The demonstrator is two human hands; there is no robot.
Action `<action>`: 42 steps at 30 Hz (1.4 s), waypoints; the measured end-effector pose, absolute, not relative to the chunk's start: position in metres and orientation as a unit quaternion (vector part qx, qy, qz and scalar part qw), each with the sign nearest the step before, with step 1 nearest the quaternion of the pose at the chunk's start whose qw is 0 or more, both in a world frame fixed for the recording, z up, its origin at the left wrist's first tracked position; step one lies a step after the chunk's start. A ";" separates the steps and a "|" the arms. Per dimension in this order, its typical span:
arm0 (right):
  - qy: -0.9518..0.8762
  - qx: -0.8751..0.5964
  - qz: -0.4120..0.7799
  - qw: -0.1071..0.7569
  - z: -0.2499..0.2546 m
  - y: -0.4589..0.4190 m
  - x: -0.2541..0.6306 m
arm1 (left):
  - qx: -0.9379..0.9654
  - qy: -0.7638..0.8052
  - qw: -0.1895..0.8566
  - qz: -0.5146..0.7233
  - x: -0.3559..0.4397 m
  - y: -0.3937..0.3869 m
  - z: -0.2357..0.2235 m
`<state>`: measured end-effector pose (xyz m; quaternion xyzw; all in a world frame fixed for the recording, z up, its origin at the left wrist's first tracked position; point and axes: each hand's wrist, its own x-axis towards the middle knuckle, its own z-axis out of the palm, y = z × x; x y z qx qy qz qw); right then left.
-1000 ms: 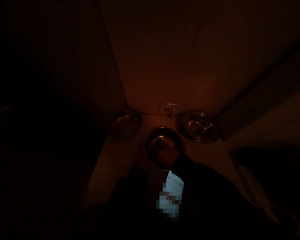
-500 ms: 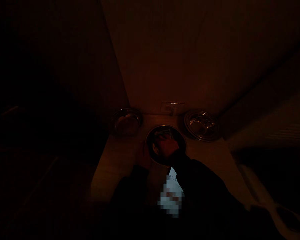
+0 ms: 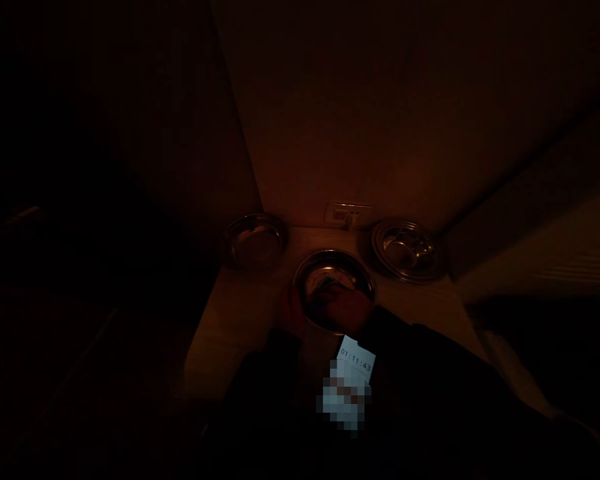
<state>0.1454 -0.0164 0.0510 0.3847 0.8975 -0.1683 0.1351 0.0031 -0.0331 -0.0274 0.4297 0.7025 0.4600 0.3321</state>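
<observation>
The scene is very dark. A round steel plate (image 3: 313, 267) is tilted up over a small pale table (image 3: 235, 320). My right hand (image 3: 343, 308) lies inside the plate's bowl, over its lower half; its fingers are lost in shadow. My left hand (image 3: 289, 312) shows dimly at the plate's left rim and seems to grip it. A lit phone screen (image 3: 353, 377) glows below the plate, close to my dark right sleeve.
Two more steel plates stand at the back of the table, one at the left corner (image 3: 253, 240) and one at the right (image 3: 406, 248). A wall socket (image 3: 347, 215) sits between them. Walls close in behind and on both sides.
My right hand has slid from the plate's middle down toward its near rim. The phone's timer has gone up by one second. The view shifted slightly.
</observation>
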 end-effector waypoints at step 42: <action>0.882 0.446 -0.141 0.053 0.035 0.016 0.136 | 0.409 0.708 0.347 0.460 -0.002 -0.033 -0.017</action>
